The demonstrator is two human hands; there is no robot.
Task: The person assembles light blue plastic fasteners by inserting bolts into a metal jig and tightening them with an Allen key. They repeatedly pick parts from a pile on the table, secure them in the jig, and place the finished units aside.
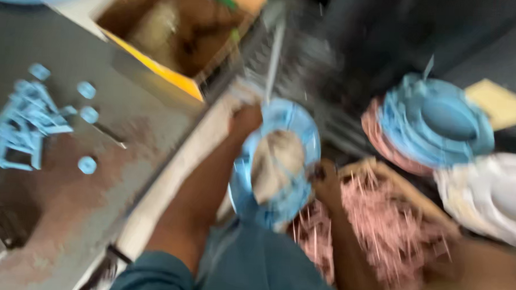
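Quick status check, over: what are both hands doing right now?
Left hand and right hand grip opposite edges of a blue round plastic piece. Frame blurred; grip detail unclear. Box of pink sticks just beside the right hand.

Heavy motion blur throughout, dim upper right, soft daylight

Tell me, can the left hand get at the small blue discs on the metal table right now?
Probably not at once: the left hand is gripping the round blue plastic piece, as is the right hand. The blue discs lie uncovered on the metal table, further left.
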